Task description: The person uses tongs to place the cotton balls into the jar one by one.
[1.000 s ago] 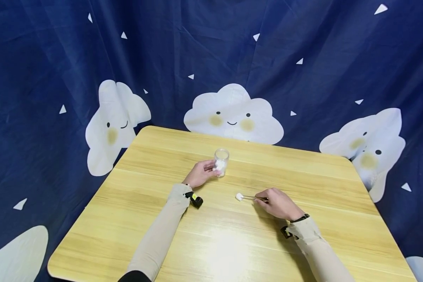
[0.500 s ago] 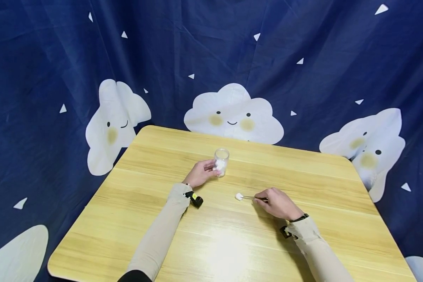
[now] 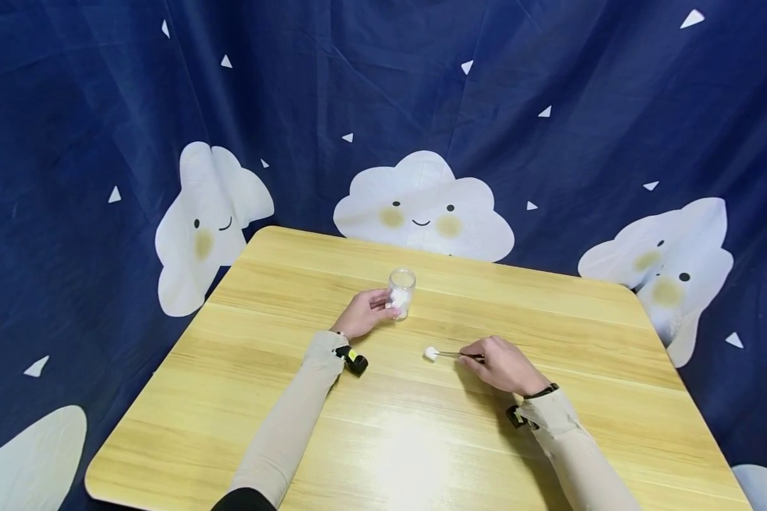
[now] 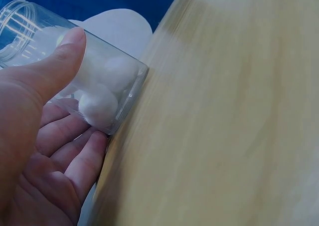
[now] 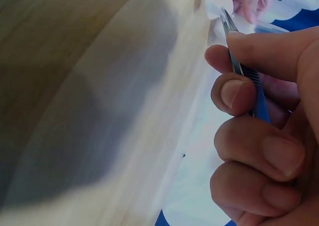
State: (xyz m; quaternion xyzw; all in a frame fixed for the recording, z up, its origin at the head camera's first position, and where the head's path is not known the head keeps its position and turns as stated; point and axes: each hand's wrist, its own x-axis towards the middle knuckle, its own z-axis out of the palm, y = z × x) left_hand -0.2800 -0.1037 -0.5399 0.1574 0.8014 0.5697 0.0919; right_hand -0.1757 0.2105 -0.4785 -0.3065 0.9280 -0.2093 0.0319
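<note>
Head view: pale wooden tabletop (image 3: 294, 397) before a navy curtain printed with white smiling clouds (image 3: 422, 206). Left hand (image 3: 361, 314) wrapped round a small clear glass jar of white cotton balls (image 3: 400, 294), upright, mid-tabletop. Right hand (image 3: 502, 365) pinching slim metal tweezers (image 3: 457, 354), long axis lying leftward, tips on a white cotton ball (image 3: 431, 353), probably resting on the wood. Wrist views blurred; jar cut off at frame edge.
</note>
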